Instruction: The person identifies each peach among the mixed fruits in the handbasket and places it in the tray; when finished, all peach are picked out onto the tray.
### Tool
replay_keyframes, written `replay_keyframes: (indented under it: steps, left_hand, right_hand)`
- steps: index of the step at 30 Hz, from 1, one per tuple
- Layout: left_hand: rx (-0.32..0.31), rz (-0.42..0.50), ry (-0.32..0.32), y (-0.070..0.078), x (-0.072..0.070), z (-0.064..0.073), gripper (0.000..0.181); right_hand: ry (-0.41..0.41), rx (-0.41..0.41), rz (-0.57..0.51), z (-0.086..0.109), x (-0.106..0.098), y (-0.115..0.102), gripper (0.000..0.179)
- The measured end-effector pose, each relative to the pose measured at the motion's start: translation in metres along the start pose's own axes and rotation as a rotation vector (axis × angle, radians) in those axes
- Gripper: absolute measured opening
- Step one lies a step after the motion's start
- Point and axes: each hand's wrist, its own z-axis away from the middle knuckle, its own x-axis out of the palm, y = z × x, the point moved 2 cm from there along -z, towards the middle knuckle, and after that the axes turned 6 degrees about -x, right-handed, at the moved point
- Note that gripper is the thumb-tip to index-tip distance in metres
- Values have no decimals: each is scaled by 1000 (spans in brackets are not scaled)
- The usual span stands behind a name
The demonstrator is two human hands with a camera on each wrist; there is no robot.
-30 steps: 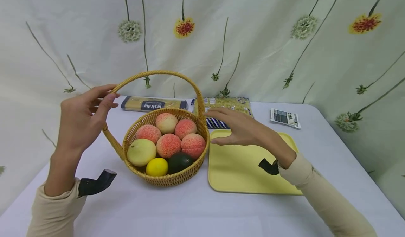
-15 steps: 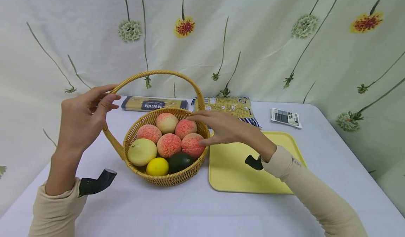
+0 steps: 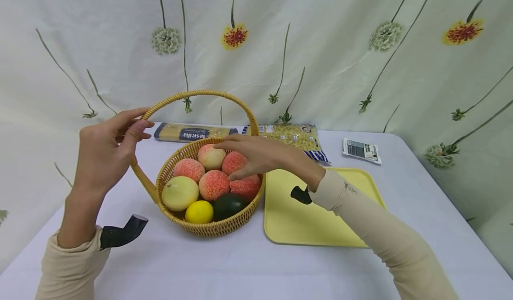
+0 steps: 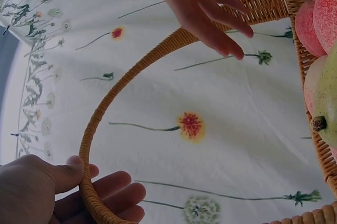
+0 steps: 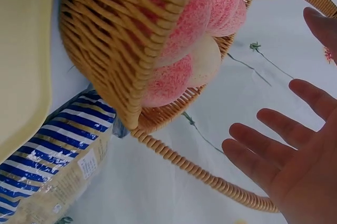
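Observation:
A wicker basket [image 3: 212,229] with a tall arched handle [image 3: 200,93] stands on the table. It holds several peaches [image 3: 214,185], a pale green round fruit [image 3: 179,193], a lemon [image 3: 199,212] and a dark green avocado [image 3: 230,206]. My left hand [image 3: 106,151] holds the left side of the handle; the left wrist view has its thumb [image 4: 68,174] and fingers on opposite sides of it. Over the right part of the basket, my right hand [image 3: 260,153] hovers with fingers spread and nothing in them, partly hiding the peaches at the right.
Right of the basket lies a yellow tray [image 3: 320,215], partly under the right forearm. Behind are a spaghetti pack [image 3: 194,131], a pasta bag [image 3: 288,135] with blue stripes, and a small white packet [image 3: 362,150]. A flowered cloth [image 3: 336,46] hangs at the back.
My right hand has moved left, from the basket's right edge to over the peaches. The left hand stays on the handle, and the basket has not moved.

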Motion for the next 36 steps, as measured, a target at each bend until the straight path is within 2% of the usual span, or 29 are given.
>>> replay_keyframes:
  steps: [9, 16, 22, 28, 36]
  left_hand:
    - [11, 0, 2, 0, 0, 0, 32]
    - [0, -14, -7, 0, 0, 0, 32]
    - [-1, -11, -9, 0, -1, 1, 32]
    - [2, -6, -4, 0, -2, 1, 31]
    - [-3, -15, -5, 0, -3, 1, 31]
  right_hand:
    - [-30, -21, -6, -24, 5, -2, 73]
    - [-23, -24, -40, -41, 1, 1, 69]
    - [-13, -52, -23, -56, 0, 6, 63]
    - [-44, 5, -19, -66, -1, 12, 65]
    - [-61, 58, -105, -77, -1, 19, 64]
